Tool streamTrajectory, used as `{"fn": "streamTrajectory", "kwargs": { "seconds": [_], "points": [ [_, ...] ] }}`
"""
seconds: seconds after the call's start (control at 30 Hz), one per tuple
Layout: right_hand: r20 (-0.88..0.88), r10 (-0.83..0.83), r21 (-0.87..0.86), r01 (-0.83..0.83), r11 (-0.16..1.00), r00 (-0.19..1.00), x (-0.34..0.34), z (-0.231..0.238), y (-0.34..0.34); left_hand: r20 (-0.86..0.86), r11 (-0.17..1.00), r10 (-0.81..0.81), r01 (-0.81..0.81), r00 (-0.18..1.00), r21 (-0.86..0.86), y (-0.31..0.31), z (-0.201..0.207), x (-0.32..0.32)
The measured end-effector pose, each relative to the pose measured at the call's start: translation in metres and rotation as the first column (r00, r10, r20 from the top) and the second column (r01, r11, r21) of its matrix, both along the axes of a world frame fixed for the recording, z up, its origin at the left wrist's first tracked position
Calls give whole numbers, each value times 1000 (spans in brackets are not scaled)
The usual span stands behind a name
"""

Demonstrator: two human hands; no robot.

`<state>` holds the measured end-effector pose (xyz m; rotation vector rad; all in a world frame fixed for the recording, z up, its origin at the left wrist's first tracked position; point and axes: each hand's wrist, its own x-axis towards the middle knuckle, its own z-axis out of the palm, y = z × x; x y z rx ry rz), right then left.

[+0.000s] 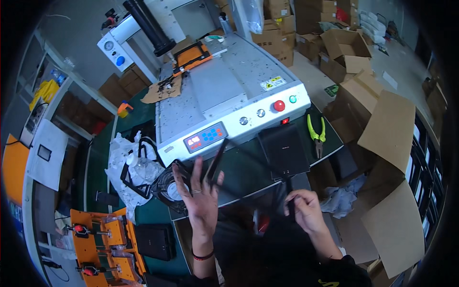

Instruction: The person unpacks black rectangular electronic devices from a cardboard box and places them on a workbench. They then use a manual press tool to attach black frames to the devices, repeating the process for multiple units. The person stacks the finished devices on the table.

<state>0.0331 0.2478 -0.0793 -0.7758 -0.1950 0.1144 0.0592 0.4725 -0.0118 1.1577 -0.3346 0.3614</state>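
Observation:
My right hand (306,210) is closed, thumb and fingers pinching one side of a thin black rectangular frame (289,184). The frame is held up over the front edge of the bench and is partly smeared by motion. Its other side stands close to the fingertips of my left hand (200,205), which is open with fingers spread and palm showing; whether it touches the frame is unclear. Behind the frame, a flat black panel (283,150) lies on the bench against the white machine (229,129). Lime-handled pliers (316,136) lie to its right.
A small black fan (167,185) and black frames on crumpled plastic (117,160) sit left of my left hand. Orange clamp fixtures (105,239) and stacked black casings (155,241) are at lower left. Another orange fixture (191,57) is on the machine. Open cartons (389,134) stand right.

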Motion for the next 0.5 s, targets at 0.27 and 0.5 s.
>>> {"fn": "streamTrajectory", "kwargs": {
  "seconds": [0.27,0.5],
  "points": [
    [-59,-325,35,328,944,944,10,-20,-19,-23,929,259,-243,966,278,-1,-64,45],
    [-26,-395,157,394,906,918,14,-17,-37,-117,828,186,-92,975,553,-16,-98,73]
  ]
}}
